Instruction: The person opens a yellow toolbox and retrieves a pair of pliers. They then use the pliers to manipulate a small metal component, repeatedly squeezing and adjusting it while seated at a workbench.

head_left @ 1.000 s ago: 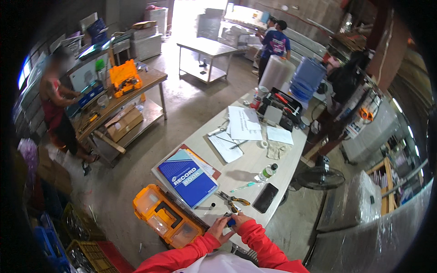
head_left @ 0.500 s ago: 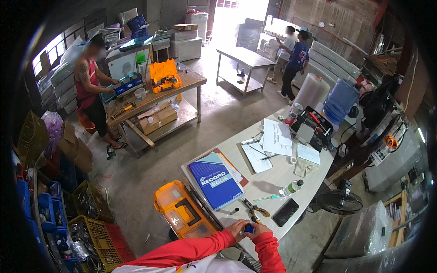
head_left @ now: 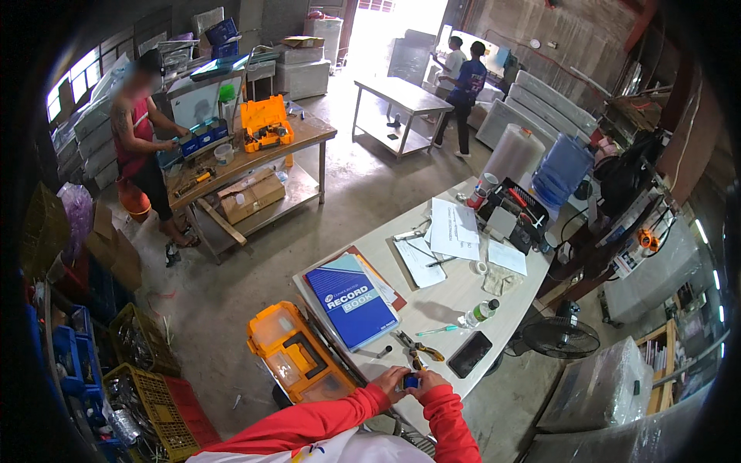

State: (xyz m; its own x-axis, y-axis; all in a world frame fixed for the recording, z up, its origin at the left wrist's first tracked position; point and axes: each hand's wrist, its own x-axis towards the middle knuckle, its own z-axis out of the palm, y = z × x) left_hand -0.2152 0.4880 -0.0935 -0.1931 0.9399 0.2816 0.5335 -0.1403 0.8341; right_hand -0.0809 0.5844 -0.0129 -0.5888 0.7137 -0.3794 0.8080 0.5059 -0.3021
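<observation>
At the near edge of the pale table (head_left: 363, 262), my left hand (head_left: 390, 383) and my right hand (head_left: 430, 385) close their fingers round a small blue and dark object (head_left: 411, 382). Its kind is too small and covered to make out. Just beyond the fingers lie pliers (head_left: 429, 350) with yellow and black handles, their jaws toward a short dark cylinder (head_left: 384, 351). A black phone (head_left: 470, 355) rests to the right of them. Farther in are a teal pen (head_left: 438, 330) and a clear bottle (head_left: 482, 311) with a green label.
A blue hardbound book (head_left: 351, 301) covers the table's left side, beside an orange toolbox (head_left: 289, 347). Papers (head_left: 455, 229) and a black tool tray (head_left: 515, 210) occupy the far end. A fan (head_left: 559, 336) stands right. One person (head_left: 137, 131) works at a wooden bench (head_left: 309, 139); two others stand farther back.
The whole view has shifted slightly, so the table and tools appear farther left. Both hands stay round the small object. The two people at the back have changed posture.
</observation>
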